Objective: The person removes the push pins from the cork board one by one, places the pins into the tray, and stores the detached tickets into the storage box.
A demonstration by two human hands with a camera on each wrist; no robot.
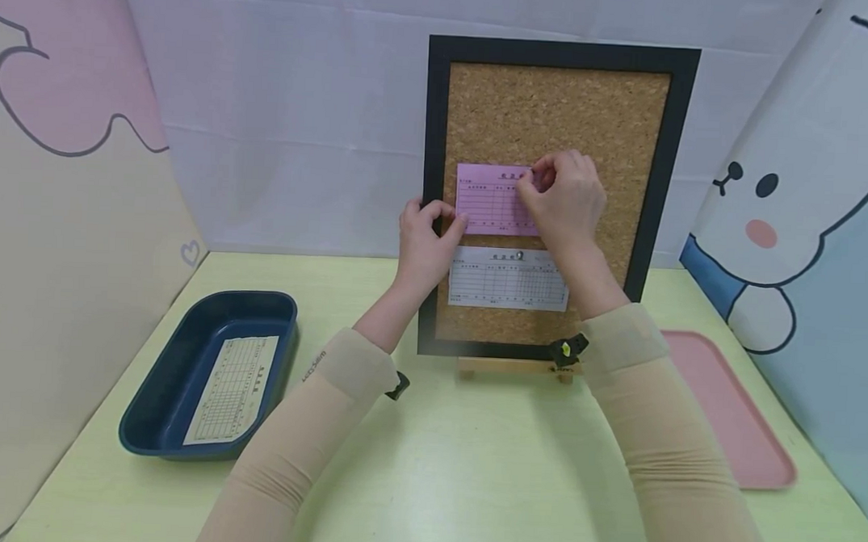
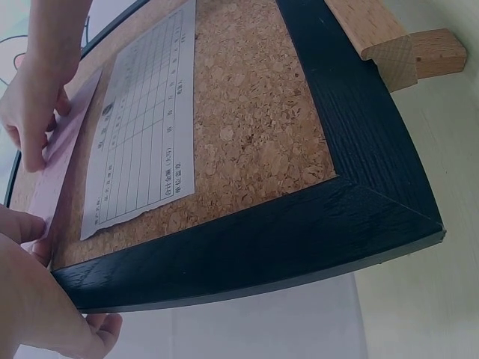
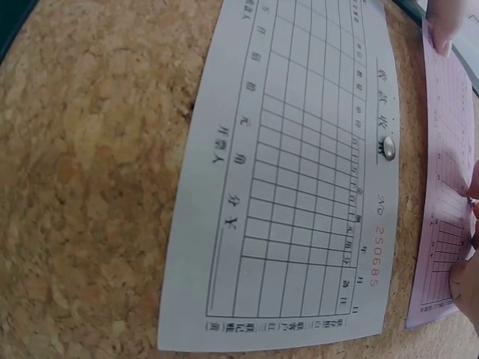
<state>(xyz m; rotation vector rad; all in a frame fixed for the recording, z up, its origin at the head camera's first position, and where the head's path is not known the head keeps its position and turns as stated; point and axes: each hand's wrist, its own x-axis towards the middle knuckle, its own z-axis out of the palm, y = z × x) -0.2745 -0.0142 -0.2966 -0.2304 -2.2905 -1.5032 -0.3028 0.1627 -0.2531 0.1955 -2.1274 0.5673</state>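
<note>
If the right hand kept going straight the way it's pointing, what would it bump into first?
The right hand would most likely meet the pink slip first, with the corkboard behind it; whether it already touches the paper is hard to tell.

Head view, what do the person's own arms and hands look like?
The left hand and right hand are ungloved. The left sleeve and right sleeve are long and beige, with smoother bands at the ends. Small black fittings show beside both bands, the right one with a yellow-green mark. Dark lettering edges the left sleeve.
</note>
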